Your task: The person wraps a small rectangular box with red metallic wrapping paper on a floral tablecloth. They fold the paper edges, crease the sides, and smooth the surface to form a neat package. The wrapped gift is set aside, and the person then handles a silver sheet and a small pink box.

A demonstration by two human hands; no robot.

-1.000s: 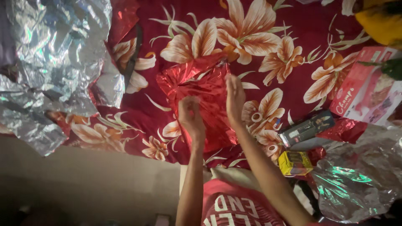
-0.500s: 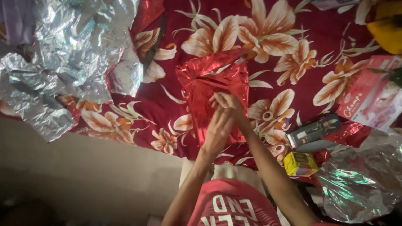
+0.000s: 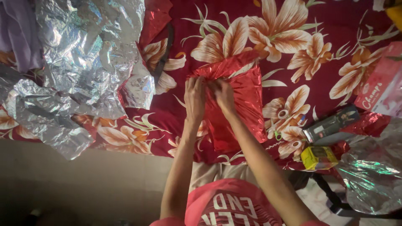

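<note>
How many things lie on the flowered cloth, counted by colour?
Red: 2, the foil-wrapped parcel under both hands, and a foil scrap.
Silver: 2, foil sheets and.
Yellow: 1, small box.
Pink: 1, box.
Total: 6.

A red cloth point(image 3: 335, 25) printed with large cream and orange flowers covers the work surface, its edge hanging down over a plain beige floor point(image 3: 83, 184) that darkens toward the lower left corner. Light falls brightest on the upper part of the cloth, while dark chair or stand legs point(image 3: 331, 196) show at the lower right.
</note>
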